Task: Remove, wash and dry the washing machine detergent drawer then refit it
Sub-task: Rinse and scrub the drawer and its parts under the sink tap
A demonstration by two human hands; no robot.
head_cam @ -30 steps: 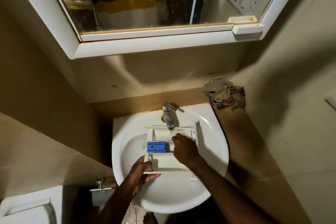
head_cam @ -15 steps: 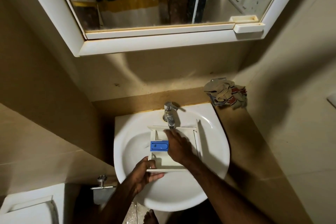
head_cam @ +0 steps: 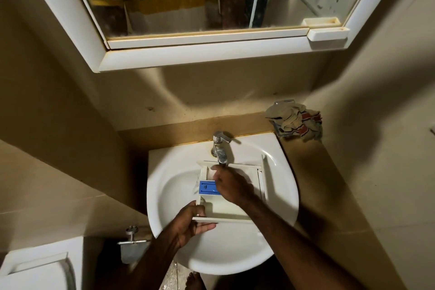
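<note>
A white plastic detergent drawer (head_cam: pixel 226 209) lies in the bowl of a white wash basin (head_cam: pixel 164 195), near the centre of the view. Its front panel is at the 6 o'clock end, nearest the person, and its back end sits under the spout at 12 o'clock. A blue insert (head_cam: pixel 207 188) sits in the drawer's left compartment, about midway along.

The left hand (head_cam: pixel 188 221) grips the front panel at its left corner, with the thumb under the panel's edge and the fingers curled over the top. The right hand (head_cam: pixel 231 186) reaches in from 4 o'clock and rests palm down inside the drawer, just right of the blue insert. Its fingers are bent and point toward the back compartment beneath the spout; whether they pinch anything cannot be told.

A chrome tap (head_cam: pixel 220 147) stands on the basin's rim at 12 o'clock, its spout directly above the drawer's back end. Whether water is running cannot be told.

A crumpled cloth (head_cam: pixel 296 123) lies on the tan ledge at 2 o'clock from the basin. A white-framed mirror cabinet (head_cam: pixel 211 54) hangs on the wall above. A white toilet cistern (head_cam: pixel 35 268) sits at 8 o'clock, in the lower left corner. A bare foot (head_cam: pixel 194 281) shows on the floor below the basin.
</note>
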